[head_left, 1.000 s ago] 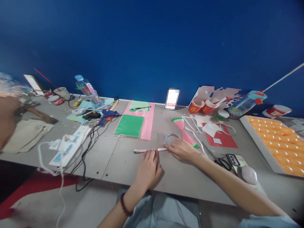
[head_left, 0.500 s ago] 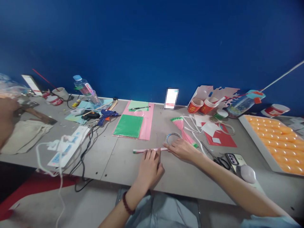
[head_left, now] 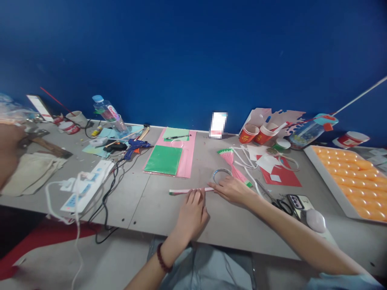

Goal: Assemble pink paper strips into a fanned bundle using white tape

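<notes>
A narrow folded paper strip, pale pink and white with a green end, lies flat on the grey table. My left hand presses it down with bent fingers held together. Fingertips of my right hand pin the strip's right end. Against the far side of that hand sits a roll of clear tape, partly covered by it. Just behind it is a pleated pink paper fan with green edges, pinched in at the middle.
Green paper lies on pink sheets beyond my left hand. Scissors and a phone are to the right. Leftward are a blue glue gun and a power strip with cables. Another person's hand holds a hammer.
My left hand has slid slightly to the right along the paper strip. The tape roll has shifted a little right; my right hand stays nearly still.
</notes>
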Demonstrator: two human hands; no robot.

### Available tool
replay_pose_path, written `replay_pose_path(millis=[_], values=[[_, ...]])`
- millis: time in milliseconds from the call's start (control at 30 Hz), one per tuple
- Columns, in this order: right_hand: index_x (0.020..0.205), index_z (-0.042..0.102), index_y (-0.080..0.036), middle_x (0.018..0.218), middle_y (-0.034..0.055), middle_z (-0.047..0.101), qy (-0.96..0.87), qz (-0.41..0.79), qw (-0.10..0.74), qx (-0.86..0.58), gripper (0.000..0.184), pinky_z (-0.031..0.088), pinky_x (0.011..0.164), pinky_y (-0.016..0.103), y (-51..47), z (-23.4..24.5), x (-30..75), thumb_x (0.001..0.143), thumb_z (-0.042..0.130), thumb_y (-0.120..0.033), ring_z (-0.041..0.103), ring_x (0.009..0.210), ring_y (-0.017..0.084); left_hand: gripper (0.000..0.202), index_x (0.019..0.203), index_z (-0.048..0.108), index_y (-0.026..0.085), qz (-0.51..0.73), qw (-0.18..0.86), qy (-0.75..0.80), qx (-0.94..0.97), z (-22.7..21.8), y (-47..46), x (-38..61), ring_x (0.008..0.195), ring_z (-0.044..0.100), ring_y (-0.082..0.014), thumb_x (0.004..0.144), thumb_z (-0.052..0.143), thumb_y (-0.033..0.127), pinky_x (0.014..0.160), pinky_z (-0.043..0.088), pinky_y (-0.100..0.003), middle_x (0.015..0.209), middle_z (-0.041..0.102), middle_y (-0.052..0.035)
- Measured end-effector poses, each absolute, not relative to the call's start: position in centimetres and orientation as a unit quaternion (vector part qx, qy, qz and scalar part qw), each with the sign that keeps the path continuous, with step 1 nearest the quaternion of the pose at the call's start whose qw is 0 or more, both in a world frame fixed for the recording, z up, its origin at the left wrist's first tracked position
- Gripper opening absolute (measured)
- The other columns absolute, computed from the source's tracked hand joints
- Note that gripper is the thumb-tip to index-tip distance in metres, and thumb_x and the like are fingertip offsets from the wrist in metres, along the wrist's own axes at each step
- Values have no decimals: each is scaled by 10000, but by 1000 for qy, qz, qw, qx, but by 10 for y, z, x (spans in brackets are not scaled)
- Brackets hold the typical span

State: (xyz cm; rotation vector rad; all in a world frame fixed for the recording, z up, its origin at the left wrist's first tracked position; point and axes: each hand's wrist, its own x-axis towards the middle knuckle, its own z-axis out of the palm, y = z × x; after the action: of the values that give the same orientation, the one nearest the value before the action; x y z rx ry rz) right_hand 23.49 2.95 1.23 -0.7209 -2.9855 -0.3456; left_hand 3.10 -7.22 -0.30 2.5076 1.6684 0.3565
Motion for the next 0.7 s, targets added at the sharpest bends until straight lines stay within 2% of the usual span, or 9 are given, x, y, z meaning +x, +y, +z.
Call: replay_pose_path(millis=[300,433,600,700], values=[[1279,534,-199,819,51,638,-963,-97,20,-249,357,274,585,284,31,13,244,975,395,-328,517,607,132,573,1412,338,125,127,72,561,815,-4,-74,32,1233,410,-293,854,422,223,1050,352,-474,1283,496,-133],[1267,540,-198,883,62,646,-962,-114,27,-248,358,258,551,283,31,10,246,981,375,-336,521,599,120,571,1400,368,118,128,78,570,808,-2,-74,36,1203,420,-294,845,437,230,1055,340,-470,1246,512,-124],[1185,593,-208,791,42,644,-958,-122,31,-259,317,208,514,288,32,13,249,974,394,-335,467,514,96,560,1388,393,111,131,76,578,802,-1,-74,38,1200,404,-294,838,443,207,1051,335,-468,1234,515,-126],[1162,604,-205,724,34,634,-958,-129,31,-253,288,229,538,288,32,16,249,964,428,-319,508,563,122,558,1385,399,100,127,73,578,803,-1,-74,38,1182,408,-293,841,449,213,1044,339,-464,1216,523,-130]])
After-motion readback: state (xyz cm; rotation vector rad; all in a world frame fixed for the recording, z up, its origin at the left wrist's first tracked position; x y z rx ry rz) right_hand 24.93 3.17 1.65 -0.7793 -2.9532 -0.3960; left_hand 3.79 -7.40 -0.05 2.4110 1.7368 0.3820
